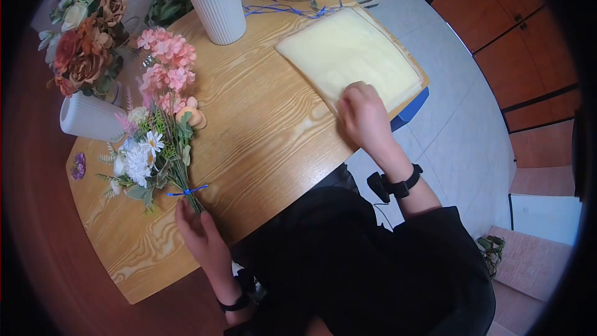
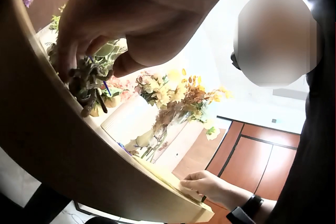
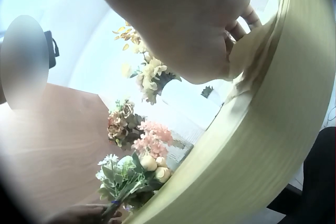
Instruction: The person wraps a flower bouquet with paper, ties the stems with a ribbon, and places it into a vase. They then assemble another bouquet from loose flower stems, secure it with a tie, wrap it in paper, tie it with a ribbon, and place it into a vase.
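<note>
Evidently, we find the yellow sheets (image 1: 345, 53) right of the bouquet (image 1: 146, 155), right hand (image 1: 365, 117) pinching their near edge, left hand (image 1: 203, 235) gripping stems (image 1: 181, 175).

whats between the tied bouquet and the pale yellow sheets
In the head view, only bare wooden tabletop lies between the tied bouquet and the pale yellow sheets.

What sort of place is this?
Probably a home or small workroom used for flower arranging: the wood-grain table holds a bouquet tied in blue, a ribbed white vase and pale yellow sheets.
</note>
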### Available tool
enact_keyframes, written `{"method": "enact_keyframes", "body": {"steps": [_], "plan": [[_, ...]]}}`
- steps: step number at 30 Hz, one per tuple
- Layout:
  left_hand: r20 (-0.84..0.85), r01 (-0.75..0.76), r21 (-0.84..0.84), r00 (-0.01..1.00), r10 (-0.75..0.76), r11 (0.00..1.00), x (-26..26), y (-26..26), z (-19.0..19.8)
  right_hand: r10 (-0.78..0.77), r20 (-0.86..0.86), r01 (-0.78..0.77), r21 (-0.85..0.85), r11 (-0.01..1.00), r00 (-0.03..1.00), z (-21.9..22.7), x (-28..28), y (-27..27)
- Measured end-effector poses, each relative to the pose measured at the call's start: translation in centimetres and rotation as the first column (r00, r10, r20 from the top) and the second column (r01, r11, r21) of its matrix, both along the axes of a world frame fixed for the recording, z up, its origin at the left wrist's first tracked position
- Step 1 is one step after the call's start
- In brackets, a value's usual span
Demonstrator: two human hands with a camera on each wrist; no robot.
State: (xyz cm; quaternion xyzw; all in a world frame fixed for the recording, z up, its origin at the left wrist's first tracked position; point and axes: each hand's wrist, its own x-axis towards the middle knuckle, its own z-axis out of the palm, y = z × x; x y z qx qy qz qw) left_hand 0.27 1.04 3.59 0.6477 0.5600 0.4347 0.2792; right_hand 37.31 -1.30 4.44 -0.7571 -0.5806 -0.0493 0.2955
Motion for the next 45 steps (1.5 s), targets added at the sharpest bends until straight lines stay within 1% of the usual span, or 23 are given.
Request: {"method": "enact_keyframes", "body": {"steps": [4, 6, 7, 9, 10, 12, 13, 15, 16, 20, 22, 24, 25, 27, 32, 34, 35, 37, 38, 40, 42, 44, 45], "plan": [[-0.148, -0.105, 0.117, 0.981, 0.122, 0.988, 0.0, -1.7, 2.6, 0.018, 0.049, -0.028, 0.211, 0.977, 0.999, 3.2, 0.1, -0.6], [0.089, 0.029, 0.115, 0.995, -0.039, 0.993, 0.1, -2.4, 3.2, 0.073, 0.102, -0.094, 0.217, 0.972, 0.992, 5.0, -0.4, -0.8], [0.092, 0.024, 0.114, 0.995, -0.035, 0.993, 0.6, -2.5, 3.8, 0.128, 0.15, -0.16, 0.224, 0.961, 0.98, 5.7, -0.8, -0.8], [0.295, 0.261, -0.198, 0.935, -0.196, 0.945, 2.1, -2.3, 4.9, 0.206, 0.134, -0.233, 0.231, 0.945, 0.969, 6.6, -2.9, -0.9], [0.295, 0.248, -0.201, 0.938, -0.182, 0.948, 3.1, -2.1, 4.9, 0.277, 0.114, -0.297, 0.238, 0.925, 0.954, 6.9, -4.3, -1.0], [0.592, 0.595, -0.241, 0.716, -0.37, 0.766, 5.6, -1.3, 4.6, 0.409, 0.14, -0.431, 0.23, 0.872, 0.902, 7.0, -7.7, -1.3], [0.591, 0.587, -0.245, 0.721, -0.361, 0.772, 6.8, -1.0, 4.5, 0.452, 0.105, -0.464, 0.226, 0.857, 0.886, 6.7, -9.5, -1.7], [0.901, 0.646, -0.319, 0.434, 0.01, 0.694, 8.3, -0.5, 3.8, 0.578, 0.011, -0.568, 0.198, 0.799, 0.816, 6.3, -12.2, -2.3], [0.938, 0.699, -0.22, 0.344, -0.05, 0.68, 6.6, 0.1, 1.1, 0.618, -0.035, -0.603, 0.179, 0.777, 0.786, 6.2, -12.9, -2.4], [0.86, 0.536, -0.352, 0.508, 0.04, 0.767, 6.2, 0.3, 2.9, 0.589, -0.138, -0.545, 0.259, 0.797, 0.796, 5.8, -11.3, -2.1], [0.791, 0.504, -0.335, 0.609, -0.053, 0.796, 4.5, 0.1, 2.9, 0.342, -0.088, -0.316, 0.228, 0.921, 0.935, 5.1, -8.5, -1.3], [0.788, 0.49, -0.303, 0.611, -0.074, 0.817, 3.6, -0.1, 3.1, 0.126, -0.359, -0.094, 0.105, 0.99, 0.925, 3.8, -6.0, -1.2], [0.785, 0.488, -0.267, 0.611, -0.107, 0.831, 3.1, -0.2, 3.2, 0.131, -0.364, -0.1, 0.102, 0.99, 0.922, 3.9, -5.6, -1.3], [0.801, 0.502, -0.233, 0.585, -0.129, 0.833, 1.6, -0.6, 3.0, 0.014, -0.793, -0.147, -0.096, 0.985, 0.609, 4.5, -5.2, -1.4], [0.791, 0.455, 0.003, 0.544, -0.281, 0.891, 0.1, -1.4, 4.2, 0.088, -0.889, -0.364, -0.092, 0.927, 0.448, 3.7, -6.3, -2.2], [0.802, 0.505, 0.115, 0.461, -0.38, 0.855, -1.6, -1.8, 4.2, -0.032, -0.979, -0.557, -0.14, 0.819, 0.199, 4.4, -7.1, -2.3], [0.799, 0.5, 0.108, 0.471, -0.375, 0.859, -1.8, -2.2, 4.5, -0.033, -0.981, -0.564, -0.137, 0.814, 0.19, 4.1, -7.6, -2.5], [0.736, 0.238, -0.039, 0.664, -0.133, 0.97, -2.3, -3.0, 5.7, -0.004, -0.997, -0.615, 0.046, 0.787, -0.08, 3.0, -8.9, -2.6], [0.728, 0.23, -0.038, 0.673, -0.131, 0.972, -2.9, -3.5, 5.5, 0.003, -0.991, -0.659, 0.09, 0.747, -0.132, 3.0, -9.2, -2.3], [0.863, 0.218, 0.022, 0.488, -0.128, 0.976, -4.2, -4.5, 4.5, 0.056, -0.981, -0.646, 0.165, 0.745, -0.186, 2.3, -10.5, -1.8], [0.836, 0.208, 0.005, 0.535, -0.118, 0.978, -5.8, -4.8, 4.6, 0.103, -0.966, -0.633, 0.235, 0.738, -0.238, 1.8, -11.7, -1.3], [0.805, 0.19, -0.009, 0.584, -0.106, 0.982, -7.0, -5.1, 4.8, 0.029, -0.897, -0.704, 0.365, 0.61, -0.44, 1.5, -12.9, -0.6], [0.799, 0.164, -0.006, 0.594, -0.094, 0.986, -7.5, -5.5, 4.9, 0.021, -0.893, -0.713, 0.373, 0.594, -0.449, 1.3, -13.7, -0.3]]}}
